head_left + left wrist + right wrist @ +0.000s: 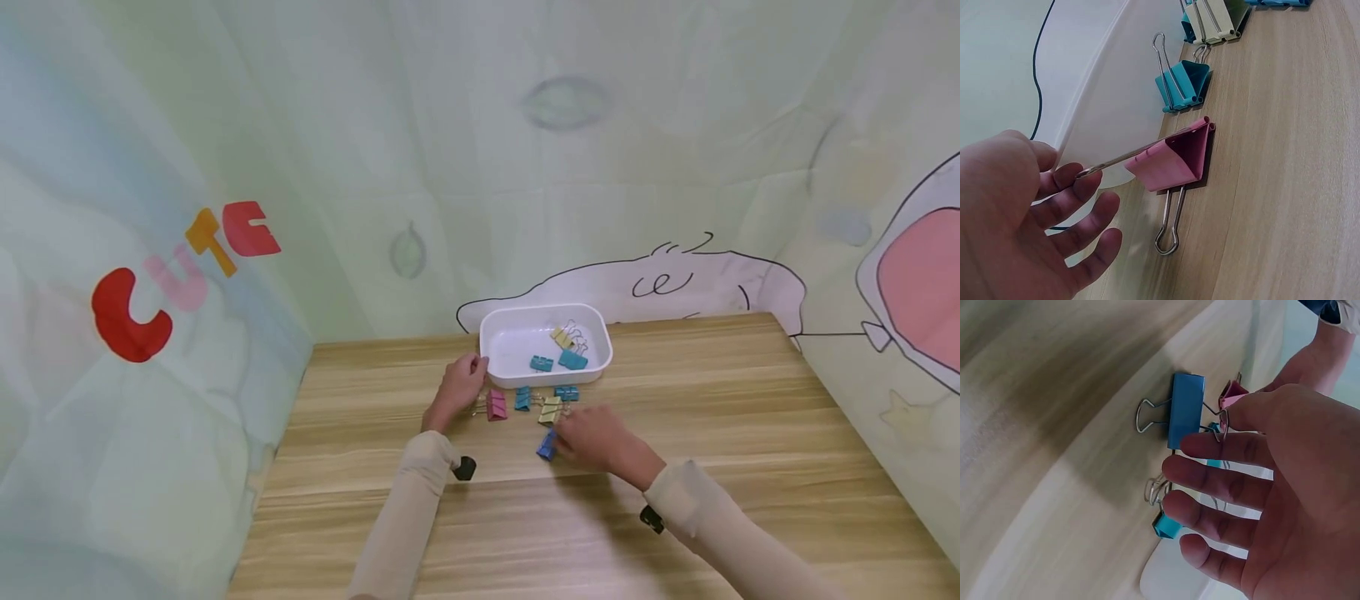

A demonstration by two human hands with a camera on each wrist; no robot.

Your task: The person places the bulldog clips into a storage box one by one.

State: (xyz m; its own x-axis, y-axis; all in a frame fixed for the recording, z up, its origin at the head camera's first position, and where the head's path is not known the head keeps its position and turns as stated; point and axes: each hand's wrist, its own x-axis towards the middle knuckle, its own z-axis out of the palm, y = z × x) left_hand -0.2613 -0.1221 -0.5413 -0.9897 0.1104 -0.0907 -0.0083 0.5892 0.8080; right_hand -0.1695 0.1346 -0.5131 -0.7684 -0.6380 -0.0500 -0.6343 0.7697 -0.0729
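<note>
Shows at far left the coloured letters CUTE [185, 297] on a pale green fabric backdrop [337, 125]. Has the left hand [456, 387] bent-fingered at the near-left corner of a white oblong plastic tray [543, 380]; cannot tell whether gripping the rim. Includes next, on a wood-grain table [360, 417], a pink metal binder clip [497, 406], with one wire handle at the left fingertips. Continues before the tray with a teal binder clip [522, 399], a pale yellow binder clip [550, 410] and a second teal binder clip [567, 392]. Contains, inside the tray, a small teal clip [542, 363], a yellow clip [562, 337] and a larger teal clip [573, 360]. Pinches with the right hand [600, 437], between thumb and index finger, the wire handle of a blue metal binder clip [547, 446], on the near side of the pale yellow one. Ends at far right with a pink balloon figure [926, 275].
</note>
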